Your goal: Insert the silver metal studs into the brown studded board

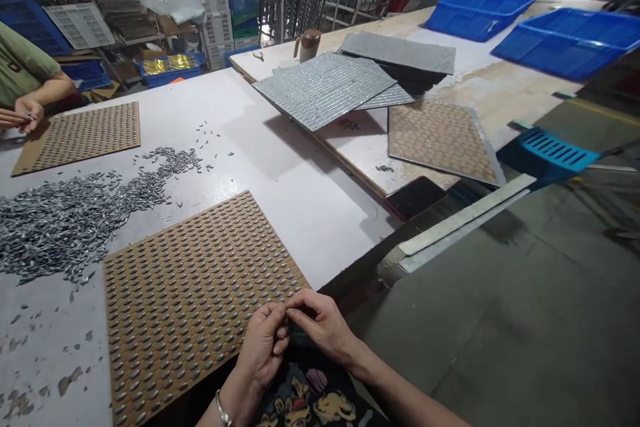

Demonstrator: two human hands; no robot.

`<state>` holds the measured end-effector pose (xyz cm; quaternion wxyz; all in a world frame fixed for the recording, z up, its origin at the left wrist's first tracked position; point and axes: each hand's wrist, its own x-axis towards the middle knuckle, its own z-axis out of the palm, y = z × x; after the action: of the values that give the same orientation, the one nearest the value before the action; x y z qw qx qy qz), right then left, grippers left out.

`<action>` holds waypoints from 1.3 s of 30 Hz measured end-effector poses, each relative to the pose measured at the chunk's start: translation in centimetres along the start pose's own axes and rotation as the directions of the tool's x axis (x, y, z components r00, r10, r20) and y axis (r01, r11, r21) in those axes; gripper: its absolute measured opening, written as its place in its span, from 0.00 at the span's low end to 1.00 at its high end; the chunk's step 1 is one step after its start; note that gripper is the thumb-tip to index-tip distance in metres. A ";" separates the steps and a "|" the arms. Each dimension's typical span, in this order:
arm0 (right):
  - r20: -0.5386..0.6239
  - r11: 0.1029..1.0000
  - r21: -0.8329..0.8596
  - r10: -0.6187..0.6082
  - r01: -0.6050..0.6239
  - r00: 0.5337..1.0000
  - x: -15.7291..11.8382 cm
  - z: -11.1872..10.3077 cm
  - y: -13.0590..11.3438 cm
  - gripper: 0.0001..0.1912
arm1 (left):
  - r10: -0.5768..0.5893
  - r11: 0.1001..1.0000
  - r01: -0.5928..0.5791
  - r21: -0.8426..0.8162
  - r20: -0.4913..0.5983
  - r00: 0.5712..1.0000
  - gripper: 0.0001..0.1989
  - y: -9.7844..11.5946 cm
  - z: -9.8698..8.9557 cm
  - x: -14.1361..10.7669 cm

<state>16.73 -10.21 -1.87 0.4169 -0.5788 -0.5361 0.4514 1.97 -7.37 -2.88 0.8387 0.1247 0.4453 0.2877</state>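
Observation:
My left hand (263,343) and my right hand (320,321) meet fingertip to fingertip just off the near right corner of a brown perforated board (195,300) lying on the white table (295,180). Both hands have their fingers pinched together; whatever tiny piece sits between them is too small to make out. The board's slots hold small silvery oval pieces. A large heap of loose silvery pieces (75,213) lies to the board's left. A bracelet is on my left wrist.
Another person (25,90) works at a second brown board (83,135) at the far left. Grey sheets (325,87), a filled board (440,140), a phone (414,197), a brown mug (309,45) and blue trays (570,40) sit on the adjoining table.

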 end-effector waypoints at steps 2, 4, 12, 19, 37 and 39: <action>-0.003 1.000 0.013 0.018 -0.018 1.000 0.1 -0.2 0.0 0.06 | -0.010 1.000 0.010 -0.006 0.009 1.000 0.22 0.1 0.1 0.0; -0.014 0.999 0.025 0.046 -0.046 0.999 0.3 -0.4 0.0 0.06 | 0.044 0.997 -0.044 0.070 0.002 0.999 0.20 0.3 0.3 -0.2; 0.062 0.869 0.384 0.314 -0.313 0.947 0.7 0.3 -0.5 0.16 | 0.192 0.970 -0.181 0.160 -0.054 0.980 0.18 0.4 1.1 -0.4; -0.254 0.981 -0.037 0.176 -0.192 0.951 4.0 -1.9 1.5 0.12 | 0.177 0.984 -0.175 0.035 -0.094 0.980 0.20 0.9 1.1 -0.1; -0.302 0.858 -0.441 0.137 -0.265 0.944 7.1 -2.0 2.7 0.10 | 0.109 0.977 -0.115 0.178 0.044 0.993 0.16 1.1 0.0 -0.2; -0.292 0.847 -0.460 0.137 -0.265 0.946 7.2 -2.0 2.7 0.10 | 0.109 0.976 -0.116 0.182 0.047 0.993 0.16 1.0 0.1 -0.2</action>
<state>19.43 -3.21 -4.57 0.2689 -0.7710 -0.5129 0.2649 1.53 -6.67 -2.19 0.8140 0.2320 0.4466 0.2900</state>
